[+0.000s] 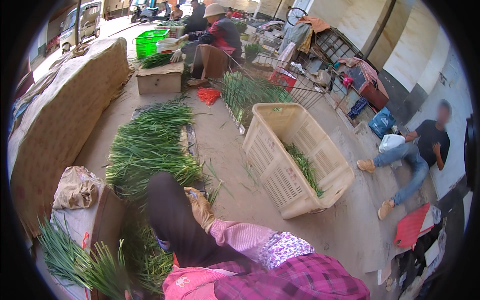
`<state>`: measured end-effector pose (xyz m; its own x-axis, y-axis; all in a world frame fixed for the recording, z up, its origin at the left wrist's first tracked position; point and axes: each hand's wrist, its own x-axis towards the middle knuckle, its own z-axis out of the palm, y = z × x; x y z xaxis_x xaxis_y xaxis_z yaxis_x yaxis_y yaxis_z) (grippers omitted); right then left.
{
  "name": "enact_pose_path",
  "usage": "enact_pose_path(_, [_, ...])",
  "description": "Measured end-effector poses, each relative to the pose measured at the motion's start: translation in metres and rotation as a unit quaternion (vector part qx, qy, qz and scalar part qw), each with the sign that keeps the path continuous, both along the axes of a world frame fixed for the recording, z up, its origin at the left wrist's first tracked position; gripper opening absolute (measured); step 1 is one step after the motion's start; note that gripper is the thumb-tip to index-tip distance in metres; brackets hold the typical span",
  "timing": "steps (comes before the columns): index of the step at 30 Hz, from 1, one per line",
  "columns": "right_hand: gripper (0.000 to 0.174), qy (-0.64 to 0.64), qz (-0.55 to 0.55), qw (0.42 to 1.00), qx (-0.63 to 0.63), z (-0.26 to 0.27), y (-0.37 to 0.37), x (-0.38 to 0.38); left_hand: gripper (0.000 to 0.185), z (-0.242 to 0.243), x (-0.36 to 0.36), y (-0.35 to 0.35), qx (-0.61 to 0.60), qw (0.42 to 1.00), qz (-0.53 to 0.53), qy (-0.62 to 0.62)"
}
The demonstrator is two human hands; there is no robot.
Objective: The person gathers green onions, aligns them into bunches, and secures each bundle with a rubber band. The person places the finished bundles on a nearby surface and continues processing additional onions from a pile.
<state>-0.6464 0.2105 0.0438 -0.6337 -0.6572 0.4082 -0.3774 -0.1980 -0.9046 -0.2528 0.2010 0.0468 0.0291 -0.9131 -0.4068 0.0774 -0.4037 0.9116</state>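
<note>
My right hand (200,210), in a tan work glove, rests beside my dark-trousered knee (167,198). A small bluish spot shows at its fingers; I cannot tell whether it is a held object. Of my left hand, only what looks like a fingertip (128,295) shows at the bottom edge, by the lower stems of leafy greens. These greens (80,258), resembling garlic chives, lie at the lower left with a red tie (86,240) by them. Beyond my knee, a long row of similar loose greens (150,146) is spread on a low board. Trimmings (152,262) litter the ground beside my leg.
A beige plastic crate (270,165) with some greens inside tilts at my right. A cloth-covered barrier (71,108) runs along the left. A co-worker (221,33) in a hat sits ahead by a cardboard box (159,80). Another person (416,146) sits at the right wall.
</note>
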Motion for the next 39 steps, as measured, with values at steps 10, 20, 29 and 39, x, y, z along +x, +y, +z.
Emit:
enact_pose_path(10, [0.027, -0.044, 0.023, 0.994, 0.096, -0.018, 0.006, -0.01, 0.024, 0.005, 0.032, 0.02, 0.066, 0.991, 0.048, 0.109])
enact_pose_path(20, [0.034, 0.168, 0.166, 0.908, 0.346, -0.054, 0.175, -0.019, 0.027, 0.02, 0.074, 0.05, -0.084, 0.932, 0.287, 0.205])
enact_pose_path(29, [0.038, 0.237, 0.383, 0.557, 0.698, -0.052, 0.228, -0.077, 0.041, 0.04, 0.072, 0.057, -0.084, 0.923, 0.293, 0.237])
enact_pose_path(39, [0.016, -0.072, 0.213, 0.849, 0.478, 0.043, 0.196, 0.018, 0.033, 0.021, 0.085, 0.069, -0.076, 0.905, 0.255, 0.332])
